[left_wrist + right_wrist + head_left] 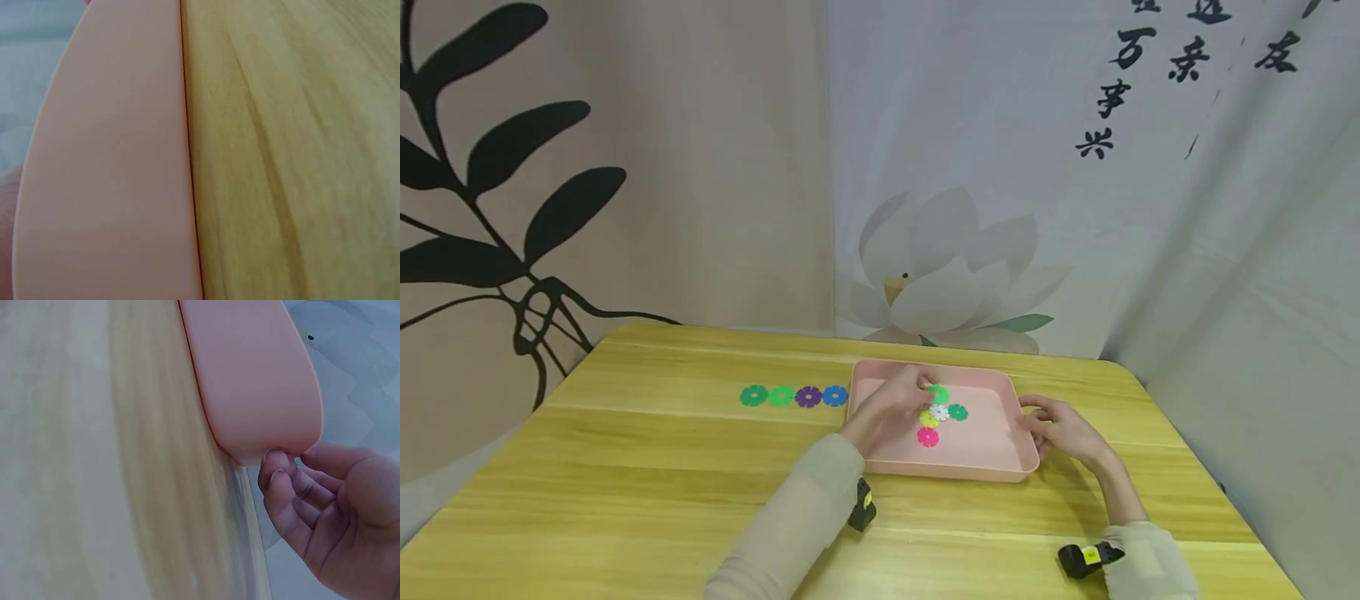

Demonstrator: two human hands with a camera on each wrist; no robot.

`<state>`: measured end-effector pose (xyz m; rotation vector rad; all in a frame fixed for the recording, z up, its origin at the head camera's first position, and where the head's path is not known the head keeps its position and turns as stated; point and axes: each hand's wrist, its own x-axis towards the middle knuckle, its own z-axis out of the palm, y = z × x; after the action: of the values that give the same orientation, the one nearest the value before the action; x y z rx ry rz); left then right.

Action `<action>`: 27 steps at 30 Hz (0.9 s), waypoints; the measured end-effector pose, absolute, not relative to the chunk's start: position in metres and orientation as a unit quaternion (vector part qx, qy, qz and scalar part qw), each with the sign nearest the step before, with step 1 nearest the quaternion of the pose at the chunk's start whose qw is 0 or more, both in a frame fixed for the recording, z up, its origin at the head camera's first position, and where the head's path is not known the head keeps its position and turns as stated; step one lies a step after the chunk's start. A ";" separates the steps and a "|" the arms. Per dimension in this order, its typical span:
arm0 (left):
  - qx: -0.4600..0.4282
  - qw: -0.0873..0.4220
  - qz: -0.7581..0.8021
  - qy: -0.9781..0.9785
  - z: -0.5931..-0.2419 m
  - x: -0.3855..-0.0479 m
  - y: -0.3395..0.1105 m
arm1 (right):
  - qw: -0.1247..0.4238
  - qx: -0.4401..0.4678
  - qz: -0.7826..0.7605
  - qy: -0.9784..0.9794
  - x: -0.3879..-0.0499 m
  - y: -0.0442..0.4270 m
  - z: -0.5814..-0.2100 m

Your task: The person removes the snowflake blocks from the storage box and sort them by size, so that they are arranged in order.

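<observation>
A shallow pink tray (988,392) lies on the table. Over its left part, my left hand (891,400) reaches in, and its bent fingers pinch the edge of a light green flower-shaped disc (940,395). Close by in the tray are a white disc (940,412), a yellow disc (929,419), a dark green disc (958,412) and a pink disc (928,437). At the tray's right end my right hand (1063,429) grips the rim with thumb and curled fingers. The left wrist view shows mainly the tray's outer wall (106,150); the left fingers are hidden there.
Left of the tray, a dark green disc (754,396), a light green disc (782,396), a purple disc (808,397) and a blue disc (835,396) lie in a row on the wooden table (647,467). Printed curtains (737,167) hang behind the table.
</observation>
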<state>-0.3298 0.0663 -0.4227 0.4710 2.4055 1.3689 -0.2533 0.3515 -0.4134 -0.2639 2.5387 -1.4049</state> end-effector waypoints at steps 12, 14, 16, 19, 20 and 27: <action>0.169 0.138 0.442 0.870 -0.424 -0.331 0.071 | 0.116 -0.091 -0.481 0.864 -0.253 0.350 -0.412; 0.164 0.128 0.426 0.880 -0.423 -0.332 0.072 | 0.116 -0.092 -0.482 0.864 -0.254 0.350 -0.412; 0.157 0.121 0.417 0.887 -0.423 -0.332 0.074 | 0.117 -0.092 -0.483 0.863 -0.254 0.350 -0.412; 0.148 0.117 0.420 0.888 -0.424 -0.332 0.075 | 0.117 -0.090 -0.482 0.864 -0.253 0.350 -0.412; 0.146 0.115 0.425 0.886 -0.424 -0.331 0.074 | 0.118 -0.090 -0.481 0.864 -0.253 0.350 -0.412; 0.137 0.128 0.493 0.850 -0.424 -0.330 0.072 | 0.118 -0.085 -0.482 0.864 -0.253 0.351 -0.413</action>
<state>-0.3298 0.0725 -0.4237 0.3988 2.4725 1.4333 -0.2533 0.3514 -0.4130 -0.2499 2.5272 -1.4091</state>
